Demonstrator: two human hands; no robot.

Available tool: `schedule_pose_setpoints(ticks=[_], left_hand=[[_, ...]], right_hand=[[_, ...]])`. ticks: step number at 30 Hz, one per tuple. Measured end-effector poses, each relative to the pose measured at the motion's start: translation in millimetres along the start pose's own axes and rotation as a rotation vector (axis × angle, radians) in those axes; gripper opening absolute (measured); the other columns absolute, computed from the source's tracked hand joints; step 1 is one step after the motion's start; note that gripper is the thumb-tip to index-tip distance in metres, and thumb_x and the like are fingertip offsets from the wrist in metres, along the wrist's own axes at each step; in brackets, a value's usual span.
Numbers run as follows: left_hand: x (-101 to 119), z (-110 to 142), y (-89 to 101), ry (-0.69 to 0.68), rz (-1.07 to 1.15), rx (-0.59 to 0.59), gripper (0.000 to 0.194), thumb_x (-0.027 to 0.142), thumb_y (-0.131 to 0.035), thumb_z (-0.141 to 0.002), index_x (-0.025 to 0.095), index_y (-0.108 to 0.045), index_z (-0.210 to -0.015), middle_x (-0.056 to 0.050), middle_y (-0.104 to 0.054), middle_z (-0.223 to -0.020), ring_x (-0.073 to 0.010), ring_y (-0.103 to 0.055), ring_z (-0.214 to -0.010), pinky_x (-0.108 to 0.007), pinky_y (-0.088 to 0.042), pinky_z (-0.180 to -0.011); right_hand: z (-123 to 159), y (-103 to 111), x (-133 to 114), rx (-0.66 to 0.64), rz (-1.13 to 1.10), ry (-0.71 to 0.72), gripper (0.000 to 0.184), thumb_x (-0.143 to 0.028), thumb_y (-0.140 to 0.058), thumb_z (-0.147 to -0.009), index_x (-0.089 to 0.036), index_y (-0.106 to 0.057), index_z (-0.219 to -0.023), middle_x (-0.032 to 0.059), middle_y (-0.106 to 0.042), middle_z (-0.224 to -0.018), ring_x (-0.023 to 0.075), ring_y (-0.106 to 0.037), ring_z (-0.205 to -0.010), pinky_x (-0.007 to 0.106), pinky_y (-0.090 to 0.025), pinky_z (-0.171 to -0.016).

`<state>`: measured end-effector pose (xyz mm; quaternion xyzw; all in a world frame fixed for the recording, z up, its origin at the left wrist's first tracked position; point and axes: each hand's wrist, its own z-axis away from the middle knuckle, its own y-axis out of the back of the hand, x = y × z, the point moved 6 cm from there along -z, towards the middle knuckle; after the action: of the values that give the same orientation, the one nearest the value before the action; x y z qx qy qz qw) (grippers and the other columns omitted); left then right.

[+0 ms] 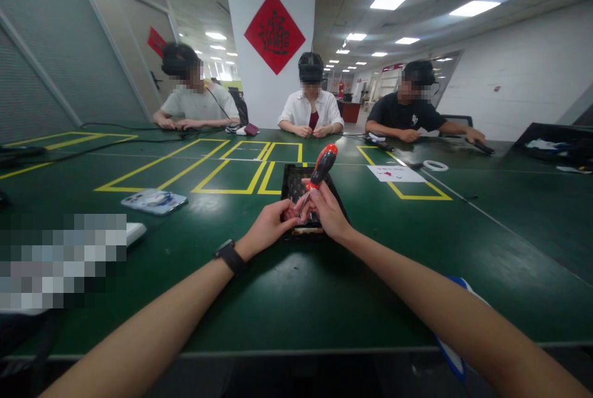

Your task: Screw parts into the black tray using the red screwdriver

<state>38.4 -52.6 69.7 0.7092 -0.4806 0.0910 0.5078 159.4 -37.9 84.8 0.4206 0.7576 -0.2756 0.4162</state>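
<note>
My right hand [330,214] is closed around a screwdriver [324,166] with a red and black handle. The handle points up and leans to the right, and the thin metal shaft runs down to the left between my hands. My left hand [274,223], a dark watch on its wrist, has its fingers pinched together near the shaft's tip; whether they hold the tip or some small piece cannot be made out. Both hands are over a black open tray [291,174] on the green table. Its contents are mostly hidden behind my fingers.
Left of the tray lies a phone [154,201], with a blurred-out white object [134,234] nearer me. Yellow tape [125,188] marks the green table. A printed paper [396,173] and a white ring [435,165] lie to the right. Three people sit across the table.
</note>
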Motion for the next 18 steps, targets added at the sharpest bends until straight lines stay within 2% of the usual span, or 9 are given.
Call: schedule_pose_setpoints(ticks=[7, 12, 18], left_hand=[[-1.3, 0.6, -1.4, -0.032, -0.027, -0.059, 0.024, 0.034, -0.047, -0.083, 0.013, -0.059, -0.079, 0.0, -0.056, -0.072, -0.0111, -0.048, -0.066, -0.023, -0.039, -0.066], [1.4, 0.7, -0.5, -0.001, 0.031, -0.011, 0.022, 0.034, -0.056, -0.078, 0.015, -0.054, -0.088, 0.001, -0.057, -0.075, -0.0104, -0.048, -0.066, -0.022, -0.039, -0.063], [1.5, 0.3, -0.3, -0.013, -0.005, -0.031, 0.018, 0.032, -0.052, -0.08, 0.015, -0.053, -0.079, 0.0, -0.057, -0.074, -0.0113, -0.049, -0.067, -0.023, -0.039, -0.065]], right_hand=[[0.4, -0.2, -0.9, -0.019, 0.008, 0.003, 0.033, -0.04, -0.035, -0.09, -0.021, -0.037, -0.117, -0.001, -0.061, -0.073, 0.0071, -0.054, -0.048, 0.022, -0.043, -0.052], [-0.4, 0.5, 0.5, -0.009, 0.014, 0.008, 0.034, -0.042, -0.037, -0.089, -0.022, -0.038, -0.116, -0.0021, -0.06, -0.072, 0.0063, -0.054, -0.047, 0.02, -0.043, -0.05], [-0.4, 0.1, 1.0, -0.011, -0.007, 0.001, 0.035, -0.042, -0.038, -0.089, -0.021, -0.037, -0.116, -0.0014, -0.06, -0.072, 0.007, -0.055, -0.049, 0.02, -0.043, -0.05]])
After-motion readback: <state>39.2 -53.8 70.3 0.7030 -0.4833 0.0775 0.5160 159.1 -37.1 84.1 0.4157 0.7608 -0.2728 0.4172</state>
